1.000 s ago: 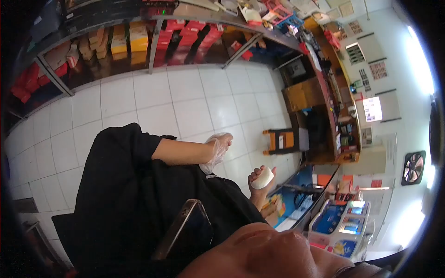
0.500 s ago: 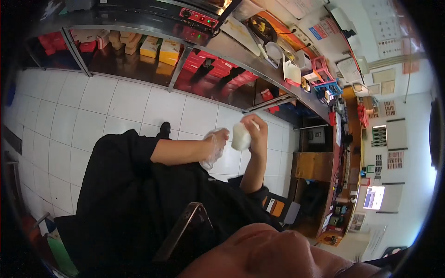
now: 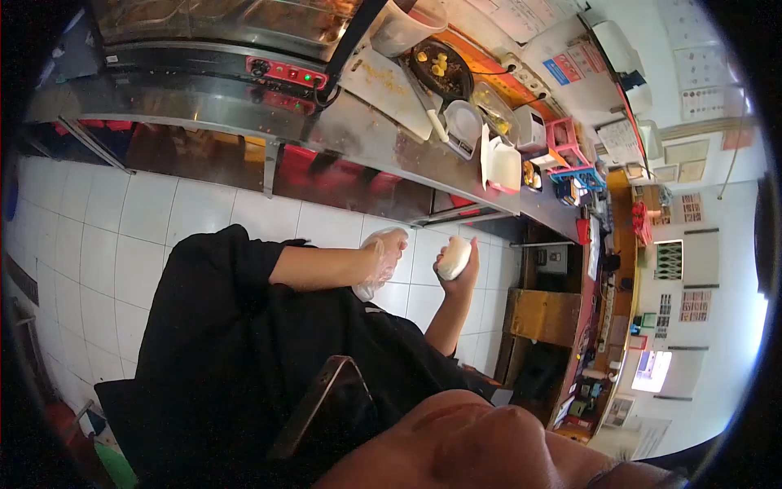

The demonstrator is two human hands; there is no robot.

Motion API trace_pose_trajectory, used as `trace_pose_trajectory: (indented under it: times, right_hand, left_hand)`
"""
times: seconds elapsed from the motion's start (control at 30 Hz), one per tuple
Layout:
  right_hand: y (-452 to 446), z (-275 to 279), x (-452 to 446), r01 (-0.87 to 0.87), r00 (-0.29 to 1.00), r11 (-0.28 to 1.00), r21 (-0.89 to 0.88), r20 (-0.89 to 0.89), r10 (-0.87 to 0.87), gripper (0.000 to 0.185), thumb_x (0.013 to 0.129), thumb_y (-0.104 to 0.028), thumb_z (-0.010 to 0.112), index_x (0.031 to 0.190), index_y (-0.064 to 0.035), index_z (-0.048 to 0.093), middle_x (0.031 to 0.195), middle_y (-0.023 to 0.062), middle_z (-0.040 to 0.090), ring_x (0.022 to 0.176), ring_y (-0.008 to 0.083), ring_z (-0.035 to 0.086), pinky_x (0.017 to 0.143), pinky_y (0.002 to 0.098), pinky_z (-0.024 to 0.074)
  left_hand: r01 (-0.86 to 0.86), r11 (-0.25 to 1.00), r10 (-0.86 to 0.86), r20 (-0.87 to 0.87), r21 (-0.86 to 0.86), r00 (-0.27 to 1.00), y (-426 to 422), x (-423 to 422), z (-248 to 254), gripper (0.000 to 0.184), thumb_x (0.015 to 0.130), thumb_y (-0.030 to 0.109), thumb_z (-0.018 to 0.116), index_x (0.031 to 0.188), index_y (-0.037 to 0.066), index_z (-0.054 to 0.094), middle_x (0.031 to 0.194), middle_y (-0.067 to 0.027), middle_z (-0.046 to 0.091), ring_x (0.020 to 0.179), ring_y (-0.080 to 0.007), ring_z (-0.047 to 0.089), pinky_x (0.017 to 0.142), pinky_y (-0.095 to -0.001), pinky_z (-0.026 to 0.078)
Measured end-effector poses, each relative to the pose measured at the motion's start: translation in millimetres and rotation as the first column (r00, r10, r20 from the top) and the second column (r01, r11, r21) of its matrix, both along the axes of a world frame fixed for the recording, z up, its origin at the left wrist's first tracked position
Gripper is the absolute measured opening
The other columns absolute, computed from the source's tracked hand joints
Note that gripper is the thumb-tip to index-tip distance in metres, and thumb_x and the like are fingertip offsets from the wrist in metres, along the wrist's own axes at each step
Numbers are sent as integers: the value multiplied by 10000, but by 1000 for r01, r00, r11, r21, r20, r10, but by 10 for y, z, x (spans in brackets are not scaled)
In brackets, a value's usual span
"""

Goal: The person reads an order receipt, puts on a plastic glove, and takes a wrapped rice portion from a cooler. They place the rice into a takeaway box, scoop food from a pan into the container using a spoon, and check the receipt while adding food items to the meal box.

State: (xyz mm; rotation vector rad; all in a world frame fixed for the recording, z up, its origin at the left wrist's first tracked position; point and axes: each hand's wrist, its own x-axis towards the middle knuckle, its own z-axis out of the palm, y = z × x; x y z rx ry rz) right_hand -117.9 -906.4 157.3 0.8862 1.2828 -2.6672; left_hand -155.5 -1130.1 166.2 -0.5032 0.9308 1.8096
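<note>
The white tiled floor (image 3: 147, 200) shows behind both hands, so anything let go here would probably fall onto it rather than onto the metal bench (image 3: 350, 122), whose near edge lies beyond them. On that bench, a white board (image 3: 384, 85) strewn with yellowish crumbs leaves little clean room, and a thing laid there could pick up scraps. A dark round pan (image 3: 444, 73) with yellow pieces in it sits just past the board; if it is hot, which I cannot tell, a careless reach could burn. The knife (image 3: 437, 122) lies by the board's edge, where a sleeve or wrist might knock it. The left hand (image 3: 394, 247) is loosely curled in mid-air, and I cannot tell whether it holds anything; its baggy plastic glove (image 3: 373, 279) could slip or snag and spoil a grip. The right hand (image 3: 467, 279), with no glove visible, is wrapped around a white bundle (image 3: 454, 259), its contents hidden; squeezing too hard might crush it, while too slack a hold could let it drop.
</note>
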Motion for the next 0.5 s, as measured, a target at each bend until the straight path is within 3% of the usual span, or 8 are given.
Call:
trace_pose_trajectory:
  times: [0.07,0.13,0.23,0.33,0.4,0.43,0.47,0.5]
  right_hand:
    - [313,-101,-243,-29,999,994,-107,-36,25,496,864,-545,481,1046,-89,550,789,79,594,631,233,588,530,344,498]
    - [572,-193,-525,270,960,962,28,69,-272,506,862,-535,485,1108,-96,541,902,80,608,751,225,594,597,348,509]
    - [1535,-503,-1059,214,976,977,9,-34,-213,448,840,-390,609,1164,-95,518,1074,86,586,939,258,579,709,404,524]
    - [2360,-469,-1795,152,988,956,251,-60,-141,418,806,-274,674,1147,-90,517,1096,111,567,949,266,585,692,428,537]
    - [2559,-342,-2159,254,964,531,809,-163,-213,431,738,-193,707,1106,-65,523,1085,127,569,943,289,582,739,408,511]
    - [2823,-398,-2359,228,971,215,950,-206,-122,442,706,-169,716,1091,-59,527,1059,129,583,940,289,584,755,387,500]
    - [2980,-391,-2521,228,972,217,949,-208,-112,442,706,-169,716,1091,-59,527,1059,129,583,940,289,584,755,387,500]
    - [3126,-382,-2678,142,990,-9,990,-142,-7,437,678,-160,719,1064,-61,540,1021,131,596,938,283,584,760,371,492]
  left_hand:
    - [-42,999,41,22,27,999,173,-284,-124,175,799,270,537,696,141,481,456,8,372,305,-142,337,273,-323,238]
    - [-85,996,83,40,39,996,322,-600,-274,175,804,269,533,697,142,477,454,7,372,301,-145,333,268,-320,235]
    - [-145,975,126,114,171,985,627,-1105,-323,200,818,282,517,682,148,458,449,6,369,299,-143,320,262,-316,218]
    - [-80,992,84,40,-97,996,1041,-1635,-61,262,853,345,471,663,170,433,432,10,338,280,-142,280,255,-306,201]
    - [-87,989,88,1,-120,996,1308,-1833,86,272,858,354,466,659,173,426,432,11,330,277,-138,270,253,-304,196]
    - [-85,987,80,-42,-138,996,1434,-1926,139,282,864,363,461,656,177,419,431,12,321,274,-135,259,251,-302,191]
    - [-92,984,77,-102,-151,992,1583,-2008,119,268,851,348,465,654,176,408,432,18,309,277,-131,247,254,-303,179]
    - [-107,983,92,-103,-148,990,1710,-2109,94,268,851,348,465,654,176,408,432,18,309,277,-131,247,254,-303,179]
